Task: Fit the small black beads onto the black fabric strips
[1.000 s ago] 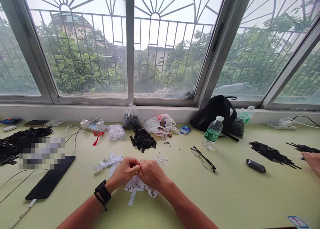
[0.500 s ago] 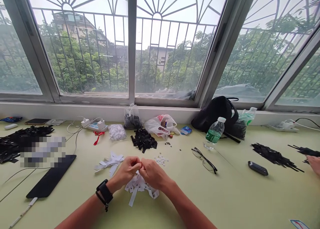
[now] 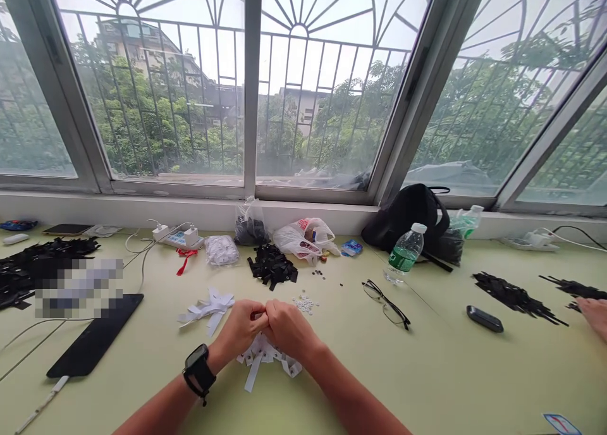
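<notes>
My left hand and my right hand meet at their fingertips in the middle of the table. Both are closed in a pinch, and whatever sits between the fingers is hidden. Just below them lies a pile of white fabric strips with small dark dots that look like snaps. Left of the hands is a second heap of white strips, plain ones. Small white rings or buttons are scattered just beyond my right hand. A black watch is on my left wrist.
Black strips lie piled beyond the hands, near plastic bags. Glasses, a water bottle and a black case stand or lie to the right. At the right edge another person's hand touches black strips. A black tablet-like slab lies left.
My hands stay together at nearly the same spot. The left wrist has turned slightly, showing more of the watch face, and the fingers have shifted a little.
</notes>
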The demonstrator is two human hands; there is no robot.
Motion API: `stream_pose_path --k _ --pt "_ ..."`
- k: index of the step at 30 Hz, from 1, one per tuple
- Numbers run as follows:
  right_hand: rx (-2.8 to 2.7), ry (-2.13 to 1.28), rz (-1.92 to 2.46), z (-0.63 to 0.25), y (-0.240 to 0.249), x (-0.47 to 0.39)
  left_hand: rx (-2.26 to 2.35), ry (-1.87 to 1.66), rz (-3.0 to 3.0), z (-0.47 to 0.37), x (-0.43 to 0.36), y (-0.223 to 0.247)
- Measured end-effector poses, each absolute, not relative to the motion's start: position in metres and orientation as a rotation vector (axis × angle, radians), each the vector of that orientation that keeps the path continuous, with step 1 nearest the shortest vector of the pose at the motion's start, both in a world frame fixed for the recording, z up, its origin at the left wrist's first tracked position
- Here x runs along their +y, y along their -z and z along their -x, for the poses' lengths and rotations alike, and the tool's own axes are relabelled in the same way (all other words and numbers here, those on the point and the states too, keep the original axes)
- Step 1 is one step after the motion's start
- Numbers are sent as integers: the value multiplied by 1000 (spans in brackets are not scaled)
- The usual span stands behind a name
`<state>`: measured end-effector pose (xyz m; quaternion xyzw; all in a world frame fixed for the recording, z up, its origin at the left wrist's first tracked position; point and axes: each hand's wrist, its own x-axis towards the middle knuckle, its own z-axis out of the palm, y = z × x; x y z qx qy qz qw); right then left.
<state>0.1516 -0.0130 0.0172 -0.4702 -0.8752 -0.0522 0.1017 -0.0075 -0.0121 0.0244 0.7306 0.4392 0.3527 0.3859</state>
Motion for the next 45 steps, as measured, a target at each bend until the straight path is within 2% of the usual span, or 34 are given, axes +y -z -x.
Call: stream_pose_path --k 18,24,29,35,38,45 --pt "-2619 33 1385 -156 -27 -17 965 -889 -1759 8 -3 -15" --pt "-2408 -40 1275 -162 -20 -11 1002 -945 -1735 9 0 -15" --pt "-1952 -371 1216 -169 -15 6 1068 -974 -1680 11 3 -18" --pt "-1427 -1234 1101 -167 -12 14 1181 -1283 -1967 11 -2 -24" --pt "-1250 -1550 993 -164 -16 10 1147 -1370 -2172 11 -7 -27" --pt "-918 -1913 754 -168 -25 7 1116 -1313 -2385 13 -6 -26"
